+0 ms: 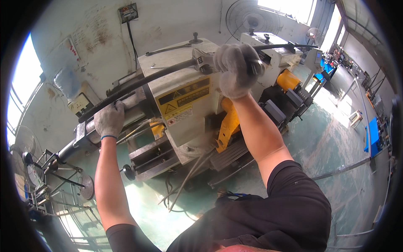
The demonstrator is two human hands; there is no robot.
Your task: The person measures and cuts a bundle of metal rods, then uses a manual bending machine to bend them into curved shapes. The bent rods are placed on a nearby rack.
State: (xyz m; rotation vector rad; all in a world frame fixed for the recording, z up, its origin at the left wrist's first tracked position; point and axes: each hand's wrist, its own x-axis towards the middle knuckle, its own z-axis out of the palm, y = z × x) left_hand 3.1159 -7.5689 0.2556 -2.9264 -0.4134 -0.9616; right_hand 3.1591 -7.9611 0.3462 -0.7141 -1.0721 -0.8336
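Observation:
A long dark threaded rod runs slantwise across the top of a pale machine housing. My left hand, in a grey knit glove, is closed at the rod's left stretch, above a silver cylinder; its fingertips are partly hidden by the rod. At the rod's other side, the jaws of an adjustable wrench sit at the rod. My gloved right hand is wrapped round the wrench handle, slightly blurred, with the handle's end showing past the fist.
Another spanner and a thin hex key lie on the housing. A yellow bracket and yellow cylinder project beside it. Cables hang toward the green floor. A wire frame stand is at the left.

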